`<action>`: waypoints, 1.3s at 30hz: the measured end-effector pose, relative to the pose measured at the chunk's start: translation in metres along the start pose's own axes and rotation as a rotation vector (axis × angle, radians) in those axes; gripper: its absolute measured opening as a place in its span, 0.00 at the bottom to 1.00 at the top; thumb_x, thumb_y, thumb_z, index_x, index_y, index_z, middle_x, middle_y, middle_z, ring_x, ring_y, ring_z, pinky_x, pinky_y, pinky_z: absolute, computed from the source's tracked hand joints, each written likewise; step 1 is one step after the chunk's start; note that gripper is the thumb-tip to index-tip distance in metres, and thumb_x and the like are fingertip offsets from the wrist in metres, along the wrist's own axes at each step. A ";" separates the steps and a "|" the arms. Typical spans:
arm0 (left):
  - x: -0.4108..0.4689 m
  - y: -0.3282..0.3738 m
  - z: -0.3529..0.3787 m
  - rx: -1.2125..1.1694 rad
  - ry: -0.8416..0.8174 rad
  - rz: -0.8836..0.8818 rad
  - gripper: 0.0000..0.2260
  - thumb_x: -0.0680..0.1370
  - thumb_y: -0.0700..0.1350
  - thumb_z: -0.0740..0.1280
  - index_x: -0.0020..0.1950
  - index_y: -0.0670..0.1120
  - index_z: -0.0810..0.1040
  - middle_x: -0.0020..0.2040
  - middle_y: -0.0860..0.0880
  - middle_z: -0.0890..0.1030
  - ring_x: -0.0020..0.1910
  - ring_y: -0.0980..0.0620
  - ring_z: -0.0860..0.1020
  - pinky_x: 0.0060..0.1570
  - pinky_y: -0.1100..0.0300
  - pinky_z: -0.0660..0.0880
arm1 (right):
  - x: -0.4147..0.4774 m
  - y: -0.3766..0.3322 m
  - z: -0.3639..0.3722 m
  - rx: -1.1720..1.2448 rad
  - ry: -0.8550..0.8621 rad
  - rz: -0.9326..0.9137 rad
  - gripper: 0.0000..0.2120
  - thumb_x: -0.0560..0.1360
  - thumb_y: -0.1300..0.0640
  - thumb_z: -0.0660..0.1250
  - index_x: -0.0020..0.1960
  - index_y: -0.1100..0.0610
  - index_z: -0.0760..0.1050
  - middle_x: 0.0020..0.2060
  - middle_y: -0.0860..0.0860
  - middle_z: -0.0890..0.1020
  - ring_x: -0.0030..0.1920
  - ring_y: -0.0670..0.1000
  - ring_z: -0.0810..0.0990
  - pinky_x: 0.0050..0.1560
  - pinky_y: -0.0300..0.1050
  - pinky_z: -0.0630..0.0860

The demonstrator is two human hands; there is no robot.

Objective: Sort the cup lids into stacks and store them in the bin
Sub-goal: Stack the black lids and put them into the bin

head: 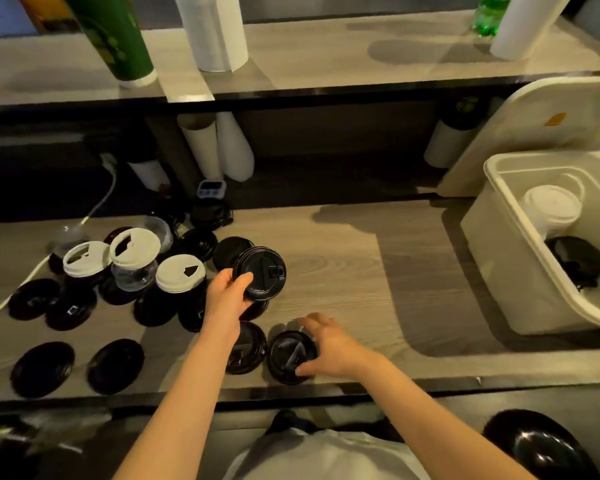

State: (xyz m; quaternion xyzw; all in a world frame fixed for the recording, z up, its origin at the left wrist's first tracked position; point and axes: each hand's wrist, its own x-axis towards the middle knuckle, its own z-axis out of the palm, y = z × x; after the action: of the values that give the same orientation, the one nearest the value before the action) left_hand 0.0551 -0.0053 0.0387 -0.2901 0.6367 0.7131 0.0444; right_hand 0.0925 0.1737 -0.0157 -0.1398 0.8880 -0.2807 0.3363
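So the right hand (329, 344) is pinching a flat black plastic lid (286, 355). The left hand (226, 296) grips the stack of black plastic lids (262, 275), close by, up-left of those fingers.

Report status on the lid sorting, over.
Left hand grips black lid stack. Right hand pinches black lid on counter. Bin holds white stack, black stack. Loose lids piled left.

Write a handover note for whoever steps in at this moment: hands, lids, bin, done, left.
Left hand holds a black stack above the counter.
Right hand grips a single black lid near the counter's front edge.
Done: bin at right holds a white stack and dark lids.
To do: loose black lids and three white lids lie at left; stack and bin them.
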 end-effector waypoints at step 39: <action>-0.006 -0.017 -0.073 -0.243 -0.337 -0.193 0.10 0.79 0.40 0.60 0.59 0.44 0.75 0.54 0.44 0.82 0.53 0.48 0.80 0.44 0.55 0.76 | 0.037 -0.092 -0.002 0.146 0.321 -0.119 0.47 0.64 0.53 0.79 0.76 0.46 0.56 0.55 0.46 0.65 0.62 0.50 0.67 0.63 0.42 0.67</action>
State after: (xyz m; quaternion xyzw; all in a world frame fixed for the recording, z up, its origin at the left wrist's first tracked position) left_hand 0.0934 -0.0680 0.0252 -0.2295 0.4989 0.8155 0.1827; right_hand 0.0694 0.0841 0.0204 -0.1205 0.8977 -0.3826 0.1825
